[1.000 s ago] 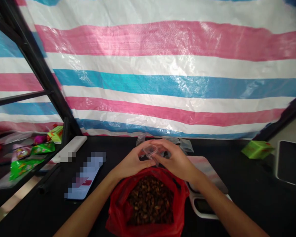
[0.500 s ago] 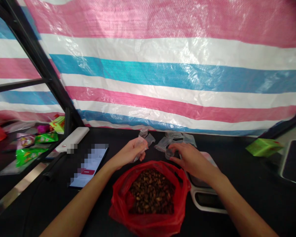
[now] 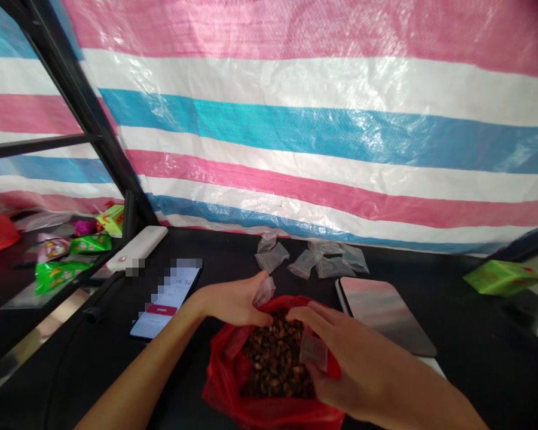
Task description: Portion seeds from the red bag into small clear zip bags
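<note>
An open red plastic bag (image 3: 226,388) holds a heap of small brown seeds or shelled pieces (image 3: 273,364). Over its far left rim is my left hand (image 3: 235,301), closed on a small clear plastic bag (image 3: 265,291) that pokes out between thumb and fingers. My right hand (image 3: 347,352) reaches in from the right. Its thumb and fingers grip a small clear plastic cup (image 3: 314,351), low over the seeds. Whether the cup holds anything I cannot make out. Behind the red bag lie several small clear bags (image 3: 272,257).
To the right sits a flat scale (image 3: 385,310), partly behind my right forearm. A lit phone (image 3: 165,307) and a white bar-shaped device (image 3: 138,248) lie left. Green packets (image 3: 58,278) lie farther left, and a green box (image 3: 500,278) stands far right. Striped sheeting (image 3: 296,137) hangs behind.
My right hand has brought the clear cup from beside the scale toward me, over the seeds. My left hand, with the clear bag, has come down to the red bag's rim.
</note>
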{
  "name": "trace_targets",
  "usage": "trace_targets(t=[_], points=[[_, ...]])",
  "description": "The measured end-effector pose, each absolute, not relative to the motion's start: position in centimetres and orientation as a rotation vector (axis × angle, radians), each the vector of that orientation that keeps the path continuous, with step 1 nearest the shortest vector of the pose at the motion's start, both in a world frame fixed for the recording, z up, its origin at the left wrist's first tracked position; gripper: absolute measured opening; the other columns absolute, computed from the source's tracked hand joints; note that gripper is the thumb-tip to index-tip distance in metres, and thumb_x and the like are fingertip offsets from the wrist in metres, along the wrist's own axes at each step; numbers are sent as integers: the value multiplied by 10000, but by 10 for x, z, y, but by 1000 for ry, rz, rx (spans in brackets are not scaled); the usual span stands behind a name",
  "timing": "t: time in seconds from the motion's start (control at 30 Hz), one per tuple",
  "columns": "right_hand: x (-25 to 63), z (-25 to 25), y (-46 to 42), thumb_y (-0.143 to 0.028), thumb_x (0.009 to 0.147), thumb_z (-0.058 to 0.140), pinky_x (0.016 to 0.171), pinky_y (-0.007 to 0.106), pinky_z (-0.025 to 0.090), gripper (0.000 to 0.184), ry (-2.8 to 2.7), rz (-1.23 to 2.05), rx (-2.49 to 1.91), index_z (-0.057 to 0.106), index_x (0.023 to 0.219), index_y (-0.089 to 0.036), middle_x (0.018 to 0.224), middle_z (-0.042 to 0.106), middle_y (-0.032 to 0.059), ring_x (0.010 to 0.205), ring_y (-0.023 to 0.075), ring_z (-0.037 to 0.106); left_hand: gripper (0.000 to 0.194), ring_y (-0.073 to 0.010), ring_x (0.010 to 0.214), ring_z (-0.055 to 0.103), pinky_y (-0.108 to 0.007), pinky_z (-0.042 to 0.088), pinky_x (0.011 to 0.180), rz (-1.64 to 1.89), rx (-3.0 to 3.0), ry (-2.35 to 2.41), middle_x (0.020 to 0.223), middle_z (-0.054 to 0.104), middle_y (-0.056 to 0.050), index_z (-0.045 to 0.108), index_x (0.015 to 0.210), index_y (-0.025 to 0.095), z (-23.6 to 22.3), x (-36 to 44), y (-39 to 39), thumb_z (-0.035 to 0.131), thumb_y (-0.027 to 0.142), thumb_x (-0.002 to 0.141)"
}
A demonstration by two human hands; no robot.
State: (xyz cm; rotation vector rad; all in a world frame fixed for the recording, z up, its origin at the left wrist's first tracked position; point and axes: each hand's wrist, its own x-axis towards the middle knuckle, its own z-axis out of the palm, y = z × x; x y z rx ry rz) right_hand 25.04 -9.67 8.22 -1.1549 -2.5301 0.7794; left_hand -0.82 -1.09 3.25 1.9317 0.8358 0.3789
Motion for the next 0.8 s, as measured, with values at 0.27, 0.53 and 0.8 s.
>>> trace_targets(t=[0.27,0.53,0.8], points=[[246,60,-89,-169,887,606,1124,492,420,526,-2632,588,-1178,546,1384,-331,1368,654,47,1260,295,587,293,-173,824,586,-302,512,779,407,1965,834,976,651,-5,553,1093,209,35,1,-11,617,193,808],[236,54,-85,-134,976,496,1016,381,502,555,-2529,655,-1195,458,1486,-350,1376,630,42,1188,228,638,209,-169,786,569,-296,498,760,554,1882,939,899,648,4,569,975,203,23,7,-8,547,135,779],[232,49,-82,-62,922,504,982,430,502,557,-2555,487,-1141,536,1418,-313,1259,675,73,1146,270,606,261,-209,890,608,-359,515,894,713,1736,950,954,680,-38,604,1031,177,12,16,-7,558,136,778]])
